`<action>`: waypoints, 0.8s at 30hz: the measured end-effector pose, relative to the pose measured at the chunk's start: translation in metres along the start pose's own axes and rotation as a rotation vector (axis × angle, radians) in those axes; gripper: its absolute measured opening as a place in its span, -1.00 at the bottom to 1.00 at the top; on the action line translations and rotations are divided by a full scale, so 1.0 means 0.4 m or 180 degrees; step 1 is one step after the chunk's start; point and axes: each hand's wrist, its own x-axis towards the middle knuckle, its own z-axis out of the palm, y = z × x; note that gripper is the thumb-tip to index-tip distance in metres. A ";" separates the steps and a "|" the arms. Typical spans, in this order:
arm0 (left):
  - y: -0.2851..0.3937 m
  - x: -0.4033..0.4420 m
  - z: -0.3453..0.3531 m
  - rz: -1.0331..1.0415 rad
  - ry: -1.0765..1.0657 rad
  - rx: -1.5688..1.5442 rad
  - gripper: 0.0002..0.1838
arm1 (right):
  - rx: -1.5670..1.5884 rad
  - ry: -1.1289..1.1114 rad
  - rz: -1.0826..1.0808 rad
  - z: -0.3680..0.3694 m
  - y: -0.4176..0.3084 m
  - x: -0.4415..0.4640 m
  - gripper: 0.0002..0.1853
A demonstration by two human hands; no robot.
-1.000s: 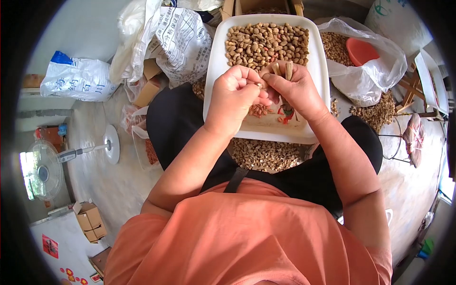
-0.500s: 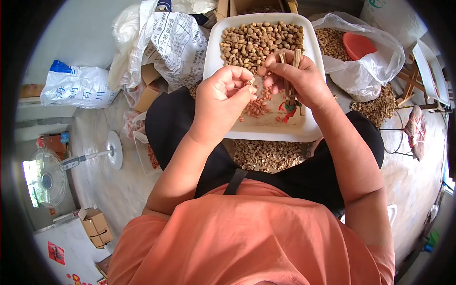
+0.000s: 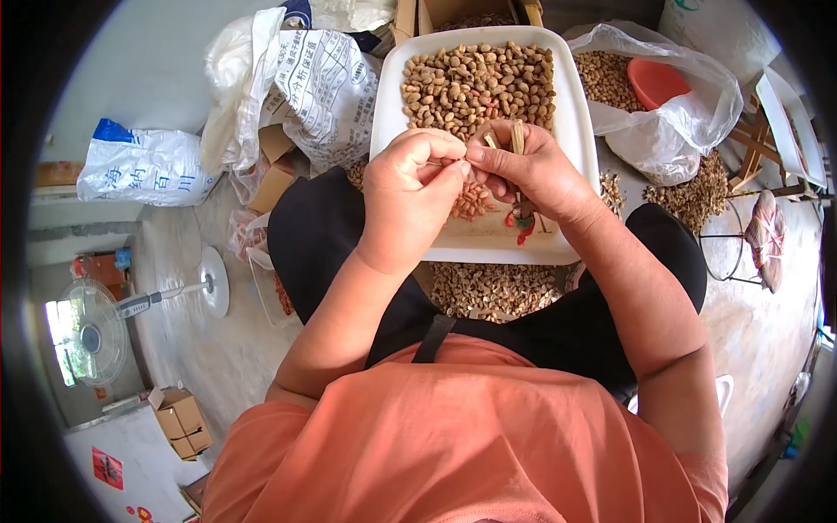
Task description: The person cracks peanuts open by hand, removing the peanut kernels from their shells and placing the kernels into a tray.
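Note:
In front of me, a white plastic tray (image 3: 571, 70) holds unshelled peanuts (image 3: 475, 83) at its far end and shelled reddish kernels (image 3: 471, 202) nearer to me. My left hand (image 3: 414, 187) is closed in a pinch at the tray's middle, on what looks like a peanut mostly hidden by the fingers. Its fingertips meet those of my right hand (image 3: 527, 170). That hand is wrapped round a pair of wooden sticks (image 3: 518, 138), upper ends poking out between thumb and fingers. A red strip (image 3: 525, 228) hangs at their lower end over the tray.
Broken peanut shells (image 3: 493, 288) lie below the tray, between my legs. To the right, a clear plastic bag (image 3: 649, 144) holds more peanuts and a red bowl (image 3: 656, 83). White printed sacks (image 3: 327, 96) stand to the left. A standing fan (image 3: 91, 336) is further left.
My right hand has moved left and slightly down, bringing its fingertips against those of my left hand. The wooden sticks came along with it. The pale piece in my left fingers is now mostly covered.

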 end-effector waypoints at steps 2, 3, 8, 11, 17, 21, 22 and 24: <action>0.002 0.004 -0.007 -0.0286 0.0007 -0.0374 -0.89 | 0.0016 0.0046 -0.0023 0.001 0.002 0.000 -0.80; 0.005 0.006 -0.010 -0.0485 0.0045 -0.0590 -0.91 | 0.0007 0.0086 -0.0016 0.004 -0.001 -0.001 -0.81; -0.024 0.010 -0.028 -0.0951 0.0019 -0.1820 -0.91 | 0.0076 0.0072 -0.0071 0.002 -0.002 0.002 -0.84; -0.029 0.009 -0.045 -0.0719 -0.0170 -0.1668 -0.86 | 0.0076 0.0050 -0.0013 0.001 -0.002 0.003 -0.84; -0.010 0.015 -0.061 0.0197 -0.0554 0.0595 -0.69 | 0.0151 0.0396 -0.0128 -0.030 -0.008 0.024 -0.84; -0.052 0.016 -0.110 0.0250 -0.0907 0.2124 -0.56 | 0.0187 0.0732 -0.0248 -0.038 -0.028 0.022 -0.80; -0.054 0.016 -0.114 0.0013 -0.0842 0.1973 -0.54 | 0.0163 0.0715 -0.0241 -0.043 -0.027 0.023 -0.80; -0.048 0.004 -0.114 -0.0066 -0.0651 0.1278 -0.55 | 0.0102 0.0646 -0.0221 -0.057 -0.025 0.027 -0.79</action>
